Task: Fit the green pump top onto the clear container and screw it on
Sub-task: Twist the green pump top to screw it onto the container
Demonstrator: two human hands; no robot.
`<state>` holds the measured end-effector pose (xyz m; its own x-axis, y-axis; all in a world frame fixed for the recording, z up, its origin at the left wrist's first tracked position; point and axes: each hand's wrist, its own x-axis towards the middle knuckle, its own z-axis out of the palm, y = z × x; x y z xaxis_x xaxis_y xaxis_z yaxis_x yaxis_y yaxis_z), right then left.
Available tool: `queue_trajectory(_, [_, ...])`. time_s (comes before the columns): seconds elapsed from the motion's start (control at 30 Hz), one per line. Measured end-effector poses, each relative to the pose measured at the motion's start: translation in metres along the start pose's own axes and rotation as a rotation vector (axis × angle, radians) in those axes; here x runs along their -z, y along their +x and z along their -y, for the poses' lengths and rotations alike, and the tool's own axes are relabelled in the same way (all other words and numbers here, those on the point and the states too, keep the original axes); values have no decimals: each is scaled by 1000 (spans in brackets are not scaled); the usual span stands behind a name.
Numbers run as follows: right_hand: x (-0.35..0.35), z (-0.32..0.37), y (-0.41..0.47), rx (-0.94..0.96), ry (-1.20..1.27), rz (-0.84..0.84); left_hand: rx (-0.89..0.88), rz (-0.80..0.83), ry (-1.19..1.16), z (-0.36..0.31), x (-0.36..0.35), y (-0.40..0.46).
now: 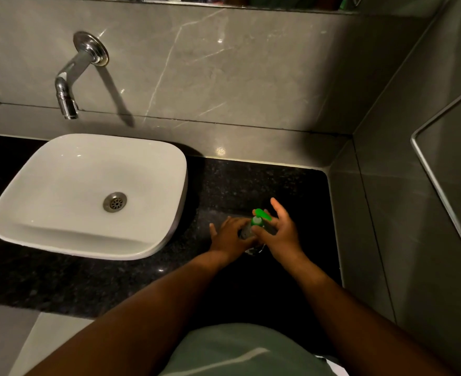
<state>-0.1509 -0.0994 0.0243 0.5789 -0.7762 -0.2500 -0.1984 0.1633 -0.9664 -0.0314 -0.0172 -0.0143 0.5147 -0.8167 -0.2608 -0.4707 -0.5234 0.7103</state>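
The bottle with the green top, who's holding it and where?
The left hand grips the clear container round its body; the right hand pinches the green pump top at its collar.

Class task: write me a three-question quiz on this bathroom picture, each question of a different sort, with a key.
1. True or false: the green pump top already sits on the clear container.
2. Which hand grips the container's body? A) left hand B) right hand C) neither
3. Fill in: the container stands on the dark counter, to the ____ of the white sink in the picture.

Key: 1 true. 2 A; the right hand works at the pump's collar, some fingers spread. 3 right. The tap is not running.
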Motion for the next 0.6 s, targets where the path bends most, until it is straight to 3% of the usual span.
queue_trajectory(0.2, [-7, 2, 1, 72, -46, -172, -14, 2, 46, -7, 3, 3])
queue_trajectory(0.3, [-5, 3, 7, 96, -81, -152, -16, 11, 35, -9, 5, 6])
queue_trajectory(0.47, [18, 12, 31, 84, -163, 198, -52, 90, -95, -6, 10, 11])
queue_trajectory(0.6, [33, 26, 45, 61, -260, 499, -253, 251, -250, -5, 17, 21])
